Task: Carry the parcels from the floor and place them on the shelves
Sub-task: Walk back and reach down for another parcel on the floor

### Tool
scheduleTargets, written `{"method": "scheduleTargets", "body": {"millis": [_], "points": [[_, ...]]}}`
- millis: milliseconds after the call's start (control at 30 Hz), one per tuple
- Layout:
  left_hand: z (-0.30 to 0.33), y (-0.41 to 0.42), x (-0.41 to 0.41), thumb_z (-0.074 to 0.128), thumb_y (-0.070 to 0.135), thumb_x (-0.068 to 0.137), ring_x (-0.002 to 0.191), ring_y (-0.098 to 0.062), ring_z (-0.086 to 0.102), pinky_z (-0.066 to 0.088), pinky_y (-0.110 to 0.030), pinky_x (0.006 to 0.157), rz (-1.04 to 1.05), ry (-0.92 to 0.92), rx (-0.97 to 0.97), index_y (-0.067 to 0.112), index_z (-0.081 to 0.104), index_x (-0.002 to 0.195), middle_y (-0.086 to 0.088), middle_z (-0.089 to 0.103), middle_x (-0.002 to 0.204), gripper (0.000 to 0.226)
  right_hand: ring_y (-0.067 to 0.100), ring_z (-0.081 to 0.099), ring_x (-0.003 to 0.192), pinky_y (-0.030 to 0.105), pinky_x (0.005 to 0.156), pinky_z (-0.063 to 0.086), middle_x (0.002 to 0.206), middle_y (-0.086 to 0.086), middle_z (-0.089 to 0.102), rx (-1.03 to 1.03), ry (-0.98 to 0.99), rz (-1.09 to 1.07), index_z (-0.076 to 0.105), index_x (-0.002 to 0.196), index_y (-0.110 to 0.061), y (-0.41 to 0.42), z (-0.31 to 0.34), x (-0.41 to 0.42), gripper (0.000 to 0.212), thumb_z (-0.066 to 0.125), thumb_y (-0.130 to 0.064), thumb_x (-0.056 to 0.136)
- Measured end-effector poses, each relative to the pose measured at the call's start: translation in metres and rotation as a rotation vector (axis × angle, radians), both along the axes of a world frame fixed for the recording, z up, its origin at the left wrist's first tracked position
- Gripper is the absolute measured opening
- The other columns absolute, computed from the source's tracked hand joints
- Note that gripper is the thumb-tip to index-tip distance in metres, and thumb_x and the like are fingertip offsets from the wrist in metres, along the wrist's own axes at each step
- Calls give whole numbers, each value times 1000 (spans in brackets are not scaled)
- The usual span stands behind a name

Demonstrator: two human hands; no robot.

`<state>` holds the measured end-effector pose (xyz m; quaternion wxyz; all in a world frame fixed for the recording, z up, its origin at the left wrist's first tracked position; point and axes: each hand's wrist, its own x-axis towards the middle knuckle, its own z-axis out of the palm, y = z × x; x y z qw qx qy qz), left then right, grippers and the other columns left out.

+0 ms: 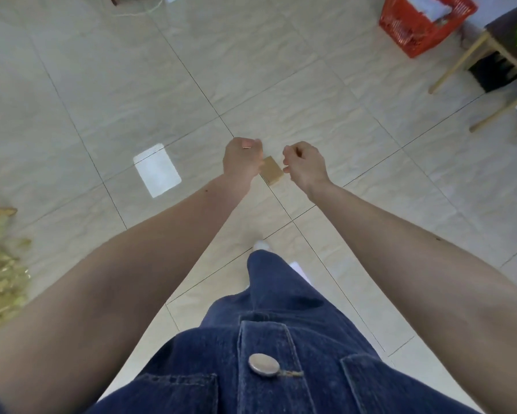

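Observation:
A small brown cardboard parcel lies on the tiled floor, seen between my two wrists. My left hand hangs above its left side with the fingers curled into a loose fist, holding nothing. My right hand is just right of the parcel, fingers also curled with nothing in them. Both hands are in the air above the floor, apart from the parcel. No shelves are in view.
A red plastic basket stands at the top right beside a wooden-legged table. A bright patch of reflected light lies on the floor to the left. Gold-green foliage sits at the left edge. My denim-clad leg steps forward.

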<state>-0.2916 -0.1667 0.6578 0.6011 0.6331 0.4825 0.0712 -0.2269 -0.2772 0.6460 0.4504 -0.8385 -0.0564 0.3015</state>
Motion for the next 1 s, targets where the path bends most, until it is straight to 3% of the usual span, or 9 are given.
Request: {"method": "scheduleTargets", "body": {"millis": [67,133,300,433,600,800,933,1000], "points": [[-2,27,21,50,20,94,73,-24,60,45,-29,67,-57,-2,11,20,54,69,-9,61,86,26,34,70,99,47,86,55,95,9,70,3,-11,-33,62,95,-7,25,-4,17,31,46,-34,94],[-2,54,44,50,19,93,73,-24,59,43,-31,69,-110,1,20,23,47,64,-8,57,84,30,33,70,99,48,88,56,101,12,72,8,-19,-74,63,98,-7,50,-9,34,34,46,-36,94],[8,118,98,49,15,94,74,-24,59,41,-29,68,-188,7,-1,22,48,68,-7,59,87,28,33,69,100,52,91,55,103,11,72,-21,1,-141,64,102,-8,111,-15,76,35,46,-38,94],[12,163,134,47,14,95,76,-22,60,41,-26,63,-266,26,-34,21,53,72,-5,63,91,25,33,69,100,52,92,55,102,11,72,-49,15,-199,61,94,-14,156,-11,104,29,45,-38,93],[4,221,174,53,20,95,68,-14,61,41,-25,61,-358,55,-102,14,59,100,0,63,86,10,37,68,98,55,88,55,101,17,71,-75,14,-312,62,96,-2,208,-8,134,37,44,-33,92],[-1,292,228,56,26,94,68,-13,64,45,-26,61,-618,82,-64,15,59,100,2,66,82,13,40,68,97,57,86,55,101,20,71,-67,9,-555,61,99,1,270,-14,164,39,45,-33,91],[-5,324,263,55,25,95,75,-16,66,48,-29,68,-807,108,-13,16,60,97,-1,67,88,11,43,67,99,56,85,54,89,16,65,-54,49,-711,59,104,6,299,-19,174,42,43,-31,92],[-10,329,281,54,26,96,76,-16,66,50,-30,69,-880,118,1,16,60,97,-1,68,90,12,42,67,99,55,85,54,96,20,69,-53,59,-792,60,104,6,305,-21,178,42,44,-31,94]]}}
